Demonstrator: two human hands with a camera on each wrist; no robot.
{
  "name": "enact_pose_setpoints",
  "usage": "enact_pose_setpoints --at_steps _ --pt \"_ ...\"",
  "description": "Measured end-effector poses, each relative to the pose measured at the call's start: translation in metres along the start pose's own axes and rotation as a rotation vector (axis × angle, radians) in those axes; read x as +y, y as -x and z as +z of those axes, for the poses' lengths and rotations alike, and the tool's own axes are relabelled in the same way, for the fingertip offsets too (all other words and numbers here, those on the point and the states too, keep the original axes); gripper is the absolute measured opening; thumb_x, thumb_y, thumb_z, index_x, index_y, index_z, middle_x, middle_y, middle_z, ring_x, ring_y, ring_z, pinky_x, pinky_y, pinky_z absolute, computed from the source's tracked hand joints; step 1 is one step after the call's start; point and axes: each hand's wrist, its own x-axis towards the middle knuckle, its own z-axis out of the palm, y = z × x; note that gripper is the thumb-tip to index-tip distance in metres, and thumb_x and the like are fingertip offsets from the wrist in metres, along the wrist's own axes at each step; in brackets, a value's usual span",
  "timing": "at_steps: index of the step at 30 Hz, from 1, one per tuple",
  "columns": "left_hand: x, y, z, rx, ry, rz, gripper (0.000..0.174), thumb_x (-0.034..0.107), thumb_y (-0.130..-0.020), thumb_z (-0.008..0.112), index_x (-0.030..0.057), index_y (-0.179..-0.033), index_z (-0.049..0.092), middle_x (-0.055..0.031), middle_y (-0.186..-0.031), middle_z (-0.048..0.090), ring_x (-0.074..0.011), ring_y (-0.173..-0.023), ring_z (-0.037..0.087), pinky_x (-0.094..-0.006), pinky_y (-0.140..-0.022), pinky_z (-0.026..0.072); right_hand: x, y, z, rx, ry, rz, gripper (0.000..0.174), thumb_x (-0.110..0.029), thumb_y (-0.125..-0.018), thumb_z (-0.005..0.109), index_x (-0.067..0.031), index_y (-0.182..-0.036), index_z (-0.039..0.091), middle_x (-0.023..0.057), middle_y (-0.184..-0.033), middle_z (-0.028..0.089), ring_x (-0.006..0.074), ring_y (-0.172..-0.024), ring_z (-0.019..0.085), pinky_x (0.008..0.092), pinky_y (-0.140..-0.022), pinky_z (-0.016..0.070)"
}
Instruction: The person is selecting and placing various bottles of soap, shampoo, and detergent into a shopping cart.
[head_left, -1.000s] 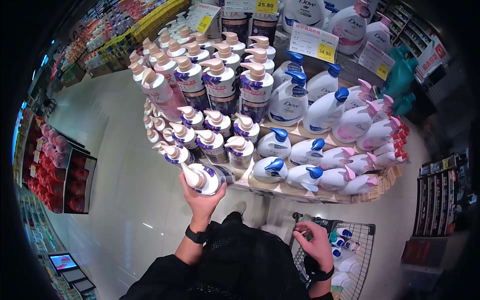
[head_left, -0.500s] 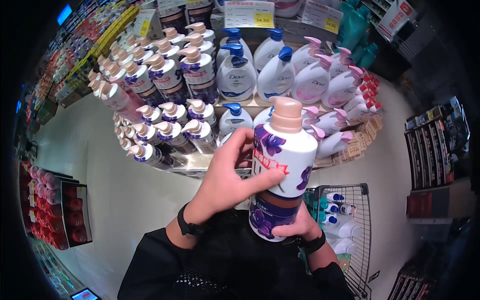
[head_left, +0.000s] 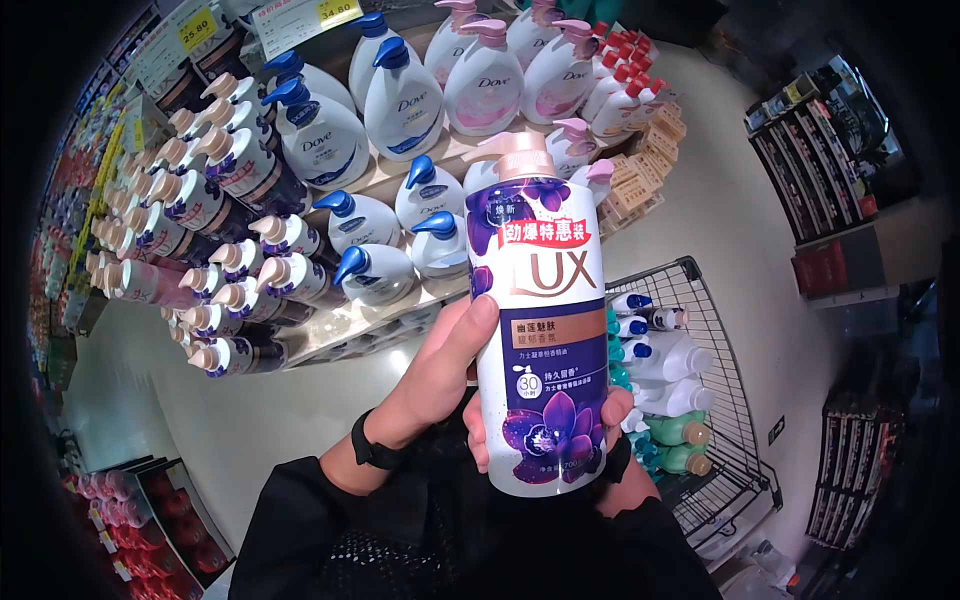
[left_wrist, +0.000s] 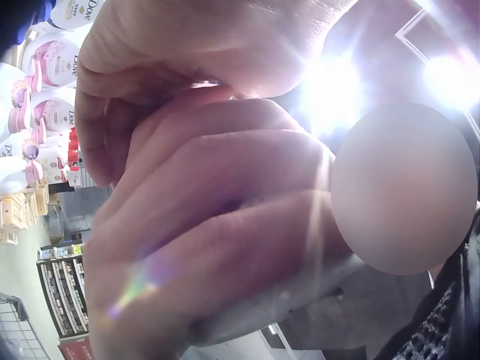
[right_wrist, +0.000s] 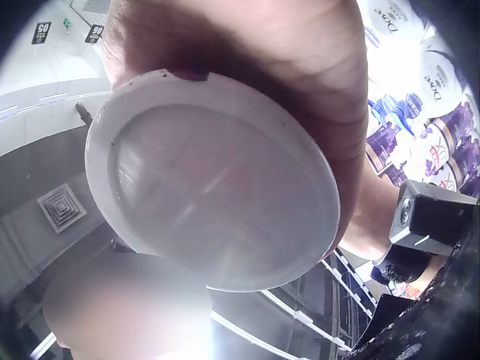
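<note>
A white and purple LUX pump bottle [head_left: 545,330] stands nearly upright before my chest, its label facing me and its beige pump on top. My left hand [head_left: 443,365] holds it at the left side, thumb along the edge and fingers hidden behind. Lower down, my right hand [head_left: 617,408] grips the bottle from behind, with fingertips showing at the left and right edges. In the right wrist view the oval base [right_wrist: 214,187] fills the middle, below the right palm. The left wrist view has both hands close together, with most of the bottle hidden.
Tiered shelves [head_left: 385,315] ahead carry LUX bottles [head_left: 245,170] on the left and Dove bottles [head_left: 405,100] to the right. A wire shopping cart [head_left: 735,350] with several bottles stands at my right. Red packages [head_left: 140,520] fill a display at lower left.
My left hand has brought the LUX bottle from the shelf's lower left to my front. My right hand has taken hold of it too, and its label has turned toward me.
</note>
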Motion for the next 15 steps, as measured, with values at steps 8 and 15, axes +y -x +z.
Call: enact_pose_setpoints --at_steps 8,15 --pt "0.0037 -0.0078 -0.0069 -0.085 -0.021 0.024 0.070 0.057 -0.102 0.035 -0.0050 -0.130 0.052 -0.0111 -0.111 0.067 -0.0128 -0.097 0.063 -0.0263 -0.086 0.0491 -0.0038 0.0015 -0.0041 0.056 0.054 -0.047 0.106 -0.040 -0.064 0.084 0.0120 -0.140 0.031 0.0417 -0.118 0.053 0.0500 -0.104 0.062 0.0562 -0.089 0.0524" --pt "0.0041 -0.0035 0.0006 -0.078 -0.010 0.028 0.070 0.057 -0.103 0.035 -0.0053 -0.130 0.052 -0.0110 -0.110 0.067 -0.0123 -0.096 0.063 -0.0251 -0.084 0.0495 -0.0034 0.0058 -0.0043 0.033 0.066 0.019 0.099 -0.041 -0.057 0.082 0.0069 -0.136 0.044 0.0254 -0.122 0.059 0.0370 -0.109 0.064 0.0457 -0.098 0.0513"
